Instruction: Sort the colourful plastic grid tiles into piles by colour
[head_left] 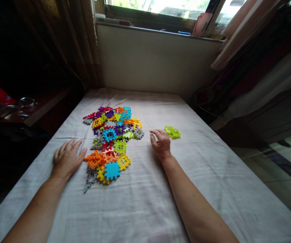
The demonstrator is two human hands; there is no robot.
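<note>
A cloth-covered counter [140,209] is spread across the middle and bottom of the frame, and a pile of interlocking plastic tiles [120,146] is heaped on it left of centre. The pieces are judged to be light, stiff and fairly smooth, so little grip force should be needed, though notched edges may snag on neighbours. The left hand [68,158] is laid palm down at the pile's lower left, fingers loosely spread and nothing seen in them; whether the orange tiles [94,159] are touched by its thumb cannot be told. The right hand [161,144] is held right of centre, fingers half curled, a narrow gap left before the thumb, with no piece visible in it. Just beyond it, apart from the pile, two lime-green tiles [172,132] are placed; by opposite toothed edges they could be pinched. The solid blue tile [112,170] is best taken by its rim, while the yellow windowed tile [124,161] could also be hooked through its openings; the thin crossbars are probably its weakest part.
</note>
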